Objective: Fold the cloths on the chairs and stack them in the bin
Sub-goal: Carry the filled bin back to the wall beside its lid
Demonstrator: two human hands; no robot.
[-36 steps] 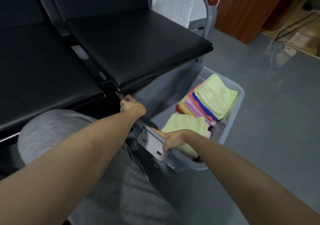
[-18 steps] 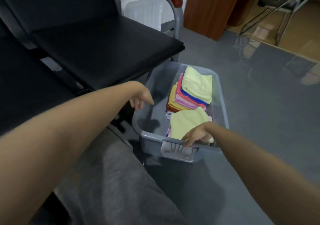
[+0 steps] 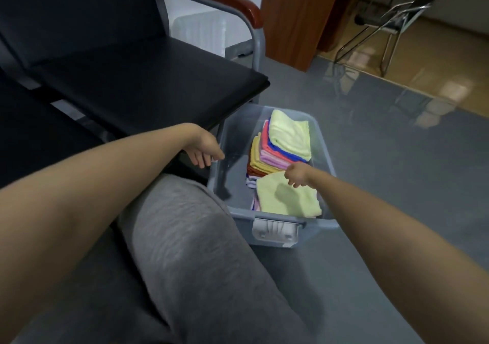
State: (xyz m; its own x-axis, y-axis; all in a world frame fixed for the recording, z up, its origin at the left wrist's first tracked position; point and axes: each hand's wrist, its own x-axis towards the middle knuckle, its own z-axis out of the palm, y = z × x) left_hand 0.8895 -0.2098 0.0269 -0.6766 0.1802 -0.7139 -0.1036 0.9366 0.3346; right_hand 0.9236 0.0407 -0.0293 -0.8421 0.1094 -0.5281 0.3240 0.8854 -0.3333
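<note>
The near yellow cloth (image 3: 288, 198) covers all but the edges of the stack (image 3: 254, 204) beneath it. The chairs (image 3: 148, 84) run off the left and top edges. Blur smears the fingers of the left hand (image 3: 205, 149).

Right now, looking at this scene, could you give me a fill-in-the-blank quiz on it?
The folded cloths sit in ___ stacks inside the grey bin.
Just under the far stack's pale yellow top cloth peeks a ___ layer.
The bin stands on the ___, beside the black chair.
Missing words: two; blue; floor.
</note>
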